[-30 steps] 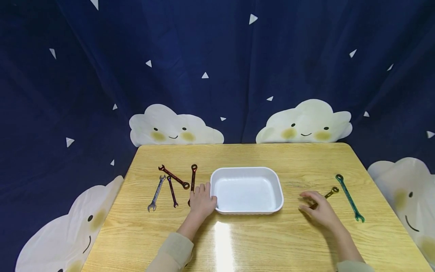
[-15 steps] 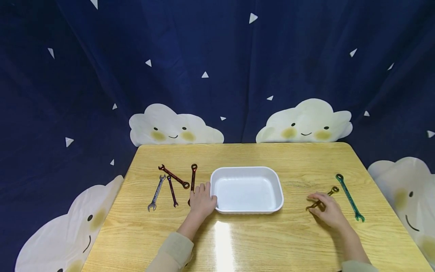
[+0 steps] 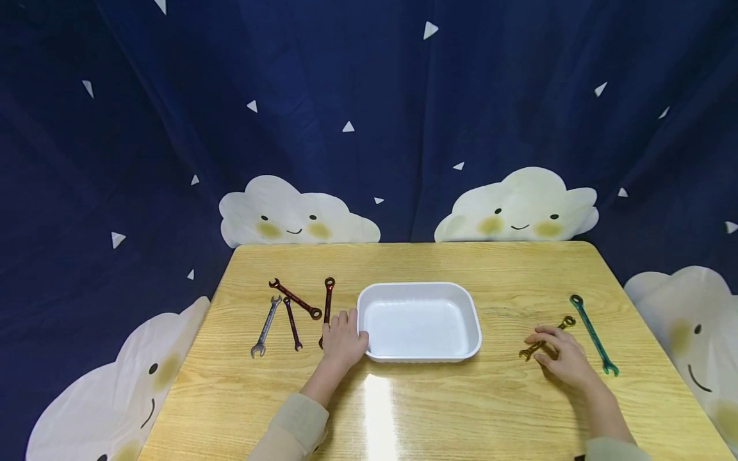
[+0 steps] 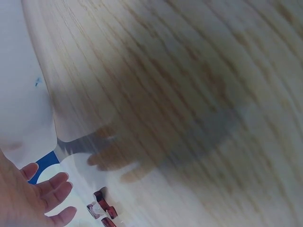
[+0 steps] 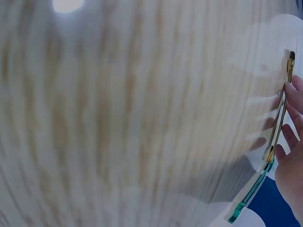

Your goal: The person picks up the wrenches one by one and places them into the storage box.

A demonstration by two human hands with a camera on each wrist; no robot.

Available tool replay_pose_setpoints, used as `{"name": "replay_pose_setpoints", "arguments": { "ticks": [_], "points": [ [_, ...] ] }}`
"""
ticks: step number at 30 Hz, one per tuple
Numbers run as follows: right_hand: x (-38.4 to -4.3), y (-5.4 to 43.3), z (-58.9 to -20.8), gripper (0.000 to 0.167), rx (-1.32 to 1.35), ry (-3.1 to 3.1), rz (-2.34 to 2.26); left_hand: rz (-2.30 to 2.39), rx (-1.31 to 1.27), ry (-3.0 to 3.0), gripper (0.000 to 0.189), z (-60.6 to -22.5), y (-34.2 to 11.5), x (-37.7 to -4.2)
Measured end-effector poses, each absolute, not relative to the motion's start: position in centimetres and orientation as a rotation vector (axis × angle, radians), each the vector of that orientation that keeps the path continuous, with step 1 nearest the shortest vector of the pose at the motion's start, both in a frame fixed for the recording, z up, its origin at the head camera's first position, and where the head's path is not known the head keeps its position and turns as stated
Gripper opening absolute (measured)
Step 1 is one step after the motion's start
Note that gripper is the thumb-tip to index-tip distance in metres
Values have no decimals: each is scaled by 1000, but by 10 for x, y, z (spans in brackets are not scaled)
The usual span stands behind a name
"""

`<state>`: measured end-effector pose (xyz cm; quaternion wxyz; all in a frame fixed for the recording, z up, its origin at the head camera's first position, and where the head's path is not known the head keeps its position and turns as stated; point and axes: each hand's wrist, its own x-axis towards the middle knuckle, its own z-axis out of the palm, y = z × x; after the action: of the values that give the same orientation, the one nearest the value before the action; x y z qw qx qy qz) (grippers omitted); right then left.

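A left hand [image 3: 344, 341], fingers relaxed, rests against the white plastic tray's [image 3: 418, 322] left rim, likely to steady it. Right of the tray, a right hand [image 3: 564, 360], thumb and fingers parted, straddles a gold combination wrench [image 3: 560, 327], apparently suiting its slim shank.

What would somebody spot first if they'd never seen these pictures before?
Probably the big smiling clouds, low on the dark blue curtain behind and beside the table. Next, perhaps, the white tub in the middle, with the left hand at its left end. Then maybe the green wrench over on the right, near the gold wrench where the right hand is.
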<state>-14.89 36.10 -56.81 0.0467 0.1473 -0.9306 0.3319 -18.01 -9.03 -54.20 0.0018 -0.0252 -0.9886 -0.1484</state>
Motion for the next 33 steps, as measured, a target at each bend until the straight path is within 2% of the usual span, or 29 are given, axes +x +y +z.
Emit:
{"name": "replay_pose_setpoints", "arguments": {
  "ticks": [14,24,33],
  "points": [
    [-159,368,-565,19,443,-2894,925,-474,-68,-3110,45,-540,-90,-179],
    [-173,371,-564,23,582,-2877,684,-484,-63,-3122,45,-539,-89,-179],
    [-180,373,-558,20,576,-3015,733,-492,-52,-3130,46,-539,-89,-180]
  ]
}}
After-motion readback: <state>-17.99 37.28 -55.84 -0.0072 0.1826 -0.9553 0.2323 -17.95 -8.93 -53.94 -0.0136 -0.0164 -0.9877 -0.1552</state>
